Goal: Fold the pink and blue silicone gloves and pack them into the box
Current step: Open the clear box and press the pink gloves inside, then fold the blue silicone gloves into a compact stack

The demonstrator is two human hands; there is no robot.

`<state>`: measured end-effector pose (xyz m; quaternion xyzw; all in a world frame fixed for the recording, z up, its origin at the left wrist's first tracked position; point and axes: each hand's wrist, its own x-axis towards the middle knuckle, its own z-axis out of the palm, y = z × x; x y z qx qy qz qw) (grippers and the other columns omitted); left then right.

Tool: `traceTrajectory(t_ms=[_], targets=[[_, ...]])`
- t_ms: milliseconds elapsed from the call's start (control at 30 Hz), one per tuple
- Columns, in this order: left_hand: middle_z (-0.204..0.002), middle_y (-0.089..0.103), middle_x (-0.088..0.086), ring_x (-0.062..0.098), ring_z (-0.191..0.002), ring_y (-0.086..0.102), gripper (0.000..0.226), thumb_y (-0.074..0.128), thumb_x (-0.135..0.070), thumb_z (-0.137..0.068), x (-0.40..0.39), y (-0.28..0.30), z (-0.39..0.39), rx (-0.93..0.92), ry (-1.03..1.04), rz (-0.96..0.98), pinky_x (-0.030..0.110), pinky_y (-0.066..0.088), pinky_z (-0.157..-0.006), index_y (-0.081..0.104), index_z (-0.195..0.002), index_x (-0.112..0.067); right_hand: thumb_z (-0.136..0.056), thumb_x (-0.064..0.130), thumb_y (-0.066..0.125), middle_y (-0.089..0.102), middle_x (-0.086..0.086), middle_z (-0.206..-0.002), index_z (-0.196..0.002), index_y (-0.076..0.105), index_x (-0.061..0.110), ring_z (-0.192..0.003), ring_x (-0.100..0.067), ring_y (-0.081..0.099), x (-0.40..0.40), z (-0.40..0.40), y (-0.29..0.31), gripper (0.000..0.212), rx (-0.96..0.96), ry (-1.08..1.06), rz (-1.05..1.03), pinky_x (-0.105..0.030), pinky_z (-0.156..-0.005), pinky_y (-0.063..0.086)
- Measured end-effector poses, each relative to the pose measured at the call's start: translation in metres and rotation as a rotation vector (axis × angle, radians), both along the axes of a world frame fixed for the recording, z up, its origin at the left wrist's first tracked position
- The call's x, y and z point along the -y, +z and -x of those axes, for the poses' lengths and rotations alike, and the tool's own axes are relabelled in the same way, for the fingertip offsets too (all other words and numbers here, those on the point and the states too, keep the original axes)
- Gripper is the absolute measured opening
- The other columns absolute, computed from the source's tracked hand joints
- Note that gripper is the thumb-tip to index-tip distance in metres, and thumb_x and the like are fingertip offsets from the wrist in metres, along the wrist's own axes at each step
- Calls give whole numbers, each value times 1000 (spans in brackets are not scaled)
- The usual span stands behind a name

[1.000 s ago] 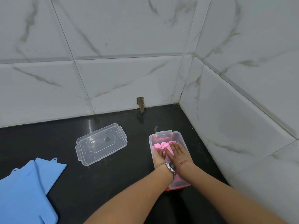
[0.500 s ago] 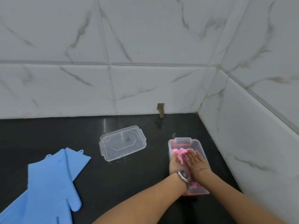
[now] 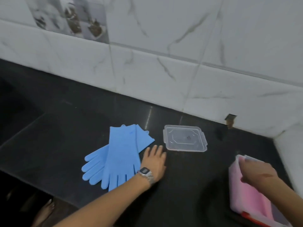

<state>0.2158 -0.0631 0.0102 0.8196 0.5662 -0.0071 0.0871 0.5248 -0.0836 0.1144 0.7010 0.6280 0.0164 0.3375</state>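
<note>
Two blue silicone gloves (image 3: 120,154) lie flat and overlapped on the black counter, fingers toward me. My left hand (image 3: 155,158), with a watch on its wrist, hovers open just right of them, fingers spread, holding nothing. At the right edge stands the clear box (image 3: 236,208) with the pink gloves (image 3: 249,199) folded inside. My right hand (image 3: 257,173) rests over the box's far end, blurred; its fingers reach into the box onto the pink gloves.
The box's clear lid (image 3: 184,140) lies flat on the counter between the blue gloves and the box. White marble tile walls meet in a corner at the right. The counter's front edge runs at lower left, with a bare foot (image 3: 44,212) on the floor below.
My view has swung left. My left hand left the box and moved across to beside the blue gloves. My right hand stays at the box on the pink gloves.
</note>
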Motion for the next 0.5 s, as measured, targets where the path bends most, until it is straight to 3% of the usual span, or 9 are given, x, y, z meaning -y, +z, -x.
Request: traceTrajectory(t_ms=[133,233,367,500], targets=[[-160,10,7,33,-147,7,55,47,-2,-88,-1,-26,79,-104,93,46,53,19,-114,34,-140,-14,-91,31,53,47,3,-143,-139,39,25,-127,-20,50,-23,80,12,50,-192,163,-8,-35,-100,45],[-156,21,3,30,-145,15,46,43,-1,-93,-4,-23,105,-116,9,4,46,35,-104,37,-137,-14,-91,24,54,50,-2,-141,-139,39,22,-125,-24,52,-28,141,-1,51,-306,286,28,-35,-98,45],[-144,36,-2,23,-136,30,27,43,-2,-92,-10,-5,133,33,-108,-44,40,49,-86,49,-113,-17,-91,18,59,29,-4,-158,-151,24,20,-139,-25,37,-28,202,-23,70,-436,344,130,-40,-110,37],[-131,46,-32,-2,-122,40,13,41,-28,-88,-5,17,163,302,-124,-30,32,39,-99,50,-80,-32,-89,14,61,3,0,-164,-155,4,18,-149,-19,13,-23,237,-37,87,-537,451,46,-37,-118,23]])
